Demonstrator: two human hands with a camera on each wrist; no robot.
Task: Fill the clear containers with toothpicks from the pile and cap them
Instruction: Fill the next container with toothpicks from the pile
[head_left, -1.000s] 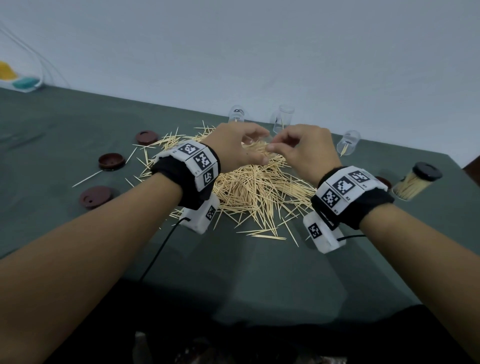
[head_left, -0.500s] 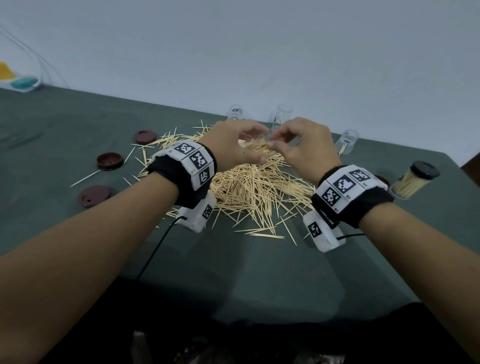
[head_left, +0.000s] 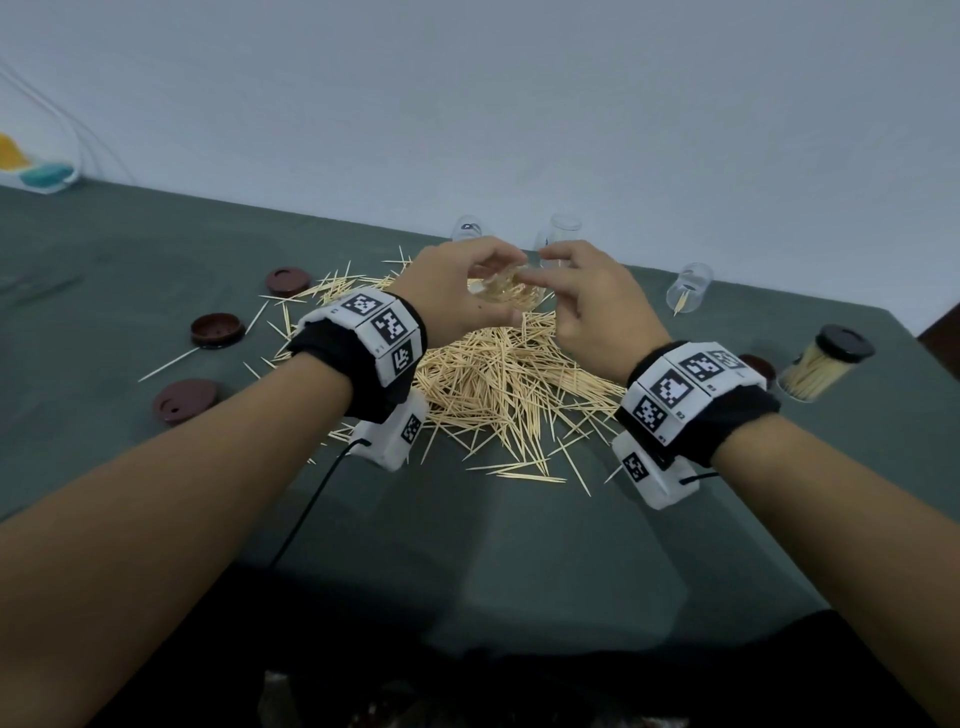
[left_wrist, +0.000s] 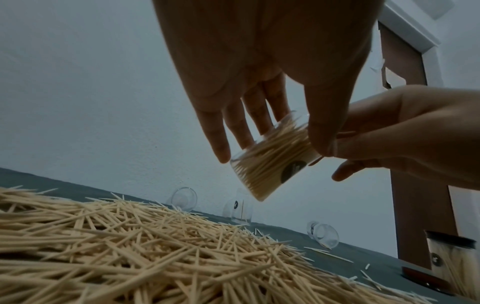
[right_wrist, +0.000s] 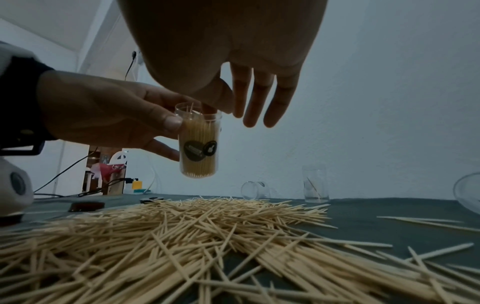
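Topping up container (right_wrist: 198, 142), held aloft over pile (head_left: 498, 384) in left hand (head_left: 457, 296) fingers. Right hand (head_left: 587, 306) pinches at mouth, seemingly feeding toothpicks. Keep container upright, sticks parallel; cap next.

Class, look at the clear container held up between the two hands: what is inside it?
The container is packed with toothpicks standing on end, and has no cap. The left hand grips it; the right hand is at its open mouth. A dark label and the fingers cover part of the contents.
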